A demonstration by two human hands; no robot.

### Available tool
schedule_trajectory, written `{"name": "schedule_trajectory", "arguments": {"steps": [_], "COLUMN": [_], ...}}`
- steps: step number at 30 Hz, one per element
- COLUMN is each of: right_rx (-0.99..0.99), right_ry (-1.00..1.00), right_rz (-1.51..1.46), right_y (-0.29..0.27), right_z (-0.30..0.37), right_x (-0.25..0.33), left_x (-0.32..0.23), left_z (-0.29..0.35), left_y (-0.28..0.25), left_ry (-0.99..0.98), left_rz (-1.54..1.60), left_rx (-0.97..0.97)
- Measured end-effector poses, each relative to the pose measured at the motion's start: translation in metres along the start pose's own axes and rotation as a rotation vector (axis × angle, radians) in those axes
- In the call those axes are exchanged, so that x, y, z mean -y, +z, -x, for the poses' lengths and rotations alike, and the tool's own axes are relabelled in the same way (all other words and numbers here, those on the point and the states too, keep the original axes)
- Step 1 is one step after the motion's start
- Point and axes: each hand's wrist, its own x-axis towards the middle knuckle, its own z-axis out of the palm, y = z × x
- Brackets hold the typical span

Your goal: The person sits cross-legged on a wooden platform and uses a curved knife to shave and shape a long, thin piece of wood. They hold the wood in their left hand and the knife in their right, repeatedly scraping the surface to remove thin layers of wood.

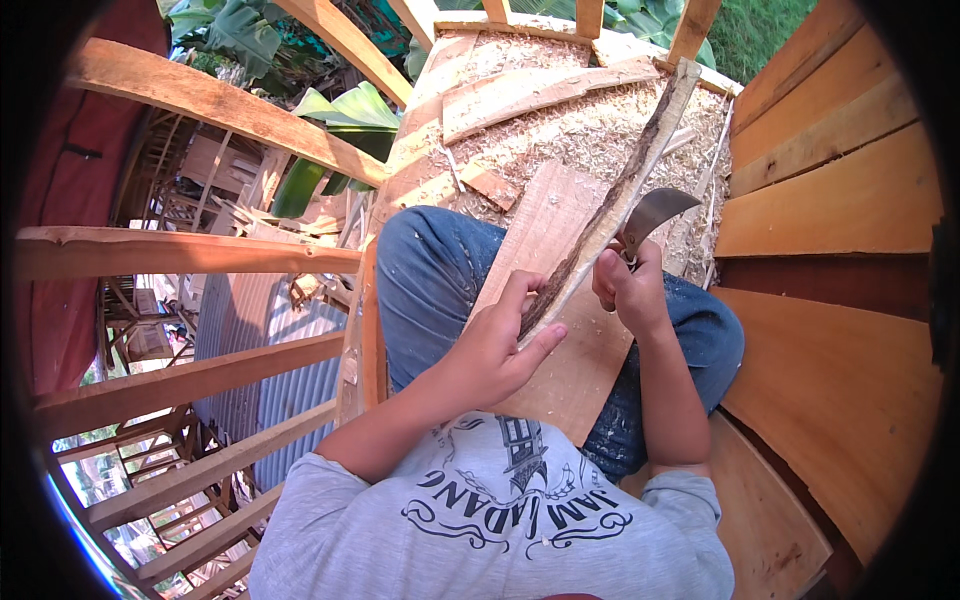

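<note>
Left hand [508,345] closed on bark-edged strip [612,213] — right hand [636,288] gripping curved knife [660,212] (strokes best shallow, away from left hand).

Closer to the wearer's body than the left hand [508,338] and right hand [634,286], large dark capital letters [437,484] stand across the pale grey T-shirt [470,570]. They form two slanting groups flanking a dark tower-like drawing [522,448], with curling ornamental lines [455,522] below.

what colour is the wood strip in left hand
The wood strip is pale cream with dark brown along one side; best in the head view.
</note>
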Motion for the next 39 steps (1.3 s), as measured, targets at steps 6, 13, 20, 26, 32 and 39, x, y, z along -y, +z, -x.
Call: {"name": "schedule_trajectory", "arguments": {"steps": [6,13,20,26,32,39], "right_rx": [-0.133,-0.230,-0.021,-0.203,-0.201,-0.172], "right_ry": [-0.026,-0.072,-0.510,-0.389,-0.414,-0.527], "right_rz": [0.154,0.206,0.864,0.892,1.041,1.128], "right_y": [-0.002,-0.009,0.003,-0.004,0.009,0.020], "right_z": [0.000,-0.001,-0.001,-0.002,-0.006,-0.003], "right_x": [0.004,0.016,0.014,0.014,0.011,0.004], "left_x": [-0.003,-0.002,0.003,-0.007,-0.008,0.009], "left_z": [-0.003,-0.003,-0.004,0.007,0.012,0.011], "left_y": [-0.008,-0.017,-0.020,-0.029,-0.041,-0.048], "left_ry": [-0.089,-0.092,-0.053,0.007,0.001,0.051], "left_rz": [-0.094,-0.127,-0.056,-0.121,-0.171,-0.066], "left_rx": [0.021,0.050,-0.053,-0.136,-0.084,-0.059]}}
